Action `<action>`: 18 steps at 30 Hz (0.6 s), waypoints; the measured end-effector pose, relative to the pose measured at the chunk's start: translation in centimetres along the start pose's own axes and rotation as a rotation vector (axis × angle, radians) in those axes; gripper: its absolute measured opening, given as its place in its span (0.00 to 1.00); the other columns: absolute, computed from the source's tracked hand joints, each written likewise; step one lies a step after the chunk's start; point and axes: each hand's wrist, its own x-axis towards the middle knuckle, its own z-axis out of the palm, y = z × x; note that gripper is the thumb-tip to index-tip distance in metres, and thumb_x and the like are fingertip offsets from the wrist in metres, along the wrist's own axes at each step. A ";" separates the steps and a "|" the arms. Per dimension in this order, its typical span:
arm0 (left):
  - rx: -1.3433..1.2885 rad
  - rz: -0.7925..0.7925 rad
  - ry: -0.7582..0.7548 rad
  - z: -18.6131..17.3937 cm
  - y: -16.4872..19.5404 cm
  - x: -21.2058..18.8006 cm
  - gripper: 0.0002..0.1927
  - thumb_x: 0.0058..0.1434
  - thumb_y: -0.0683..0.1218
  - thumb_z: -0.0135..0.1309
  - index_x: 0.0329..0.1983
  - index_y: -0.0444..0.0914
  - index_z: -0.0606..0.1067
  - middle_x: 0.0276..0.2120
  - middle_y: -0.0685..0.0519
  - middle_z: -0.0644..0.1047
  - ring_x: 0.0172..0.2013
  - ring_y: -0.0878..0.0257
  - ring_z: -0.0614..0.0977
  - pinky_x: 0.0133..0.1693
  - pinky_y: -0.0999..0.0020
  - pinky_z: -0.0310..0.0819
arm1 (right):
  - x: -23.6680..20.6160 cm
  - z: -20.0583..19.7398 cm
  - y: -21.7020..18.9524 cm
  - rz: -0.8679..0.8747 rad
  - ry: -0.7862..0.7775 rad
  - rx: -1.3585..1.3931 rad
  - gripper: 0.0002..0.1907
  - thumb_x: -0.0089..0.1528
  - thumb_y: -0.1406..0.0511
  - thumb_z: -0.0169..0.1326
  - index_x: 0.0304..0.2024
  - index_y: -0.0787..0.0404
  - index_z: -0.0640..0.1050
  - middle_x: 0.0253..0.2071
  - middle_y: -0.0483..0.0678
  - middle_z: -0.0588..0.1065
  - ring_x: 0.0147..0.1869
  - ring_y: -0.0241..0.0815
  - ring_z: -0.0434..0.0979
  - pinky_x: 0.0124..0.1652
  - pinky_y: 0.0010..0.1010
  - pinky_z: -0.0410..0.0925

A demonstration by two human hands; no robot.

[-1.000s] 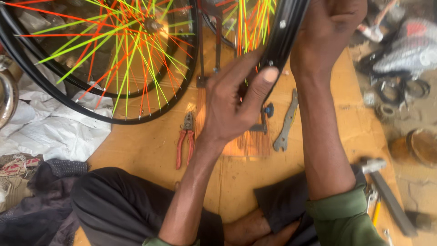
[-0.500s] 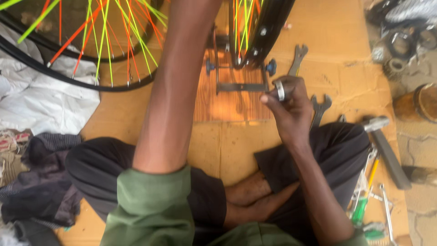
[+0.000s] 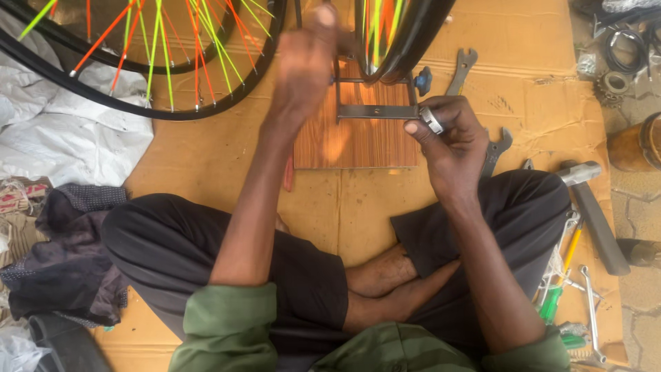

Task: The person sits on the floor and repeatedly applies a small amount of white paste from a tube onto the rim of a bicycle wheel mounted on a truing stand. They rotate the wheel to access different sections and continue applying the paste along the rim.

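Near far edge of cardboard sheet [image 3: 523, 83]: right hand [image 3: 451, 141] pinches small silver ring [image 3: 432, 120] between thumb and fingers, beside metal truing stand [image 3: 377, 110] on wooden base [image 3: 358, 141]. Left hand [image 3: 303, 65] blurred, reaching up by black wheel rim [image 3: 406, 41]; grip cannot tell. Risk: ring slipping from pinch, rolling among wrenches [image 3: 496, 148].

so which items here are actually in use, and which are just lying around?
In use:
left hand by the wheel in the stand
right hand holding a small metal ring
metal stand

Lying about:
spanners
hammer
second wheel
white cloth
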 end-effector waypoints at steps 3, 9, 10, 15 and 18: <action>-0.029 0.089 0.155 -1.4 -2.0 0.2 0.39 0.76 0.67 0.29 0.43 0.33 0.79 0.38 0.46 0.83 0.36 0.59 0.81 0.41 0.59 0.74 | 0.0 0.1 0.1 -0.025 -0.005 0.005 0.13 0.65 0.78 0.63 0.39 0.63 0.71 0.50 0.45 0.74 0.45 0.29 0.73 0.42 0.23 0.68; -0.003 -0.128 0.260 -0.7 -0.3 0.4 0.32 0.77 0.63 0.40 0.42 0.28 0.74 0.28 0.51 0.73 0.30 0.61 0.71 0.35 0.63 0.70 | -0.1 -0.2 0.1 -0.011 -0.013 -0.034 0.12 0.65 0.77 0.63 0.38 0.62 0.71 0.49 0.45 0.74 0.43 0.28 0.72 0.40 0.23 0.67; -0.039 -0.157 0.261 -0.4 0.0 0.4 0.32 0.77 0.62 0.42 0.38 0.27 0.72 0.26 0.51 0.69 0.29 0.62 0.68 0.33 0.64 0.69 | -0.1 -0.2 0.1 -0.006 -0.011 -0.028 0.12 0.65 0.77 0.63 0.38 0.62 0.72 0.49 0.45 0.74 0.43 0.28 0.72 0.40 0.23 0.67; -0.147 -0.060 0.200 -0.4 1.0 0.4 0.29 0.74 0.62 0.46 0.32 0.31 0.71 0.21 0.56 0.70 0.23 0.68 0.74 0.29 0.66 0.72 | -0.1 0.0 0.1 -0.007 -0.015 -0.006 0.12 0.65 0.76 0.63 0.38 0.62 0.72 0.49 0.45 0.74 0.43 0.27 0.72 0.40 0.23 0.67; -0.025 0.126 0.243 -0.3 2.0 1.3 0.27 0.77 0.59 0.49 0.32 0.31 0.70 0.22 0.54 0.69 0.25 0.66 0.74 0.32 0.66 0.71 | -0.2 0.1 0.0 -0.004 -0.009 -0.019 0.12 0.65 0.76 0.63 0.38 0.62 0.72 0.49 0.44 0.74 0.43 0.27 0.72 0.40 0.23 0.67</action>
